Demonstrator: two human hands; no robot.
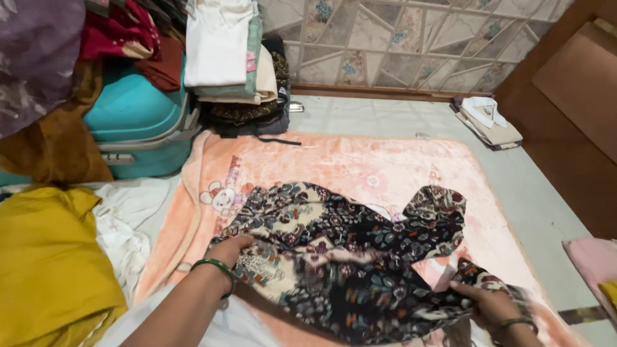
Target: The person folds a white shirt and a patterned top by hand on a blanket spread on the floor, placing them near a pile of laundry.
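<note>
Down on the floor, a dark patterned garment [347, 250] lies spread and rumpled across the near half of a peach blanket [360, 164], with one sleeve-like end humped up toward the right. The left hand [228, 249], green bangle at the wrist, presses down on the garment's near-left edge, fingers curled together over the cloth. The right hand [491, 307], also bangled, has its fingers closed on the garment's lower right corner, pinching the fabric. Just left of the blanket sits a white cloth [125, 222], and beside that a heap of mustard-yellow fabric [51, 257]. Beyond them stands a teal suitcase [138, 122] with red clothes piled on top, next to a stack of folded clothes [228, 51]. Over at the far right, well apart, a small folded pile [490, 121] rests near the wooden door [572, 96].
</note>
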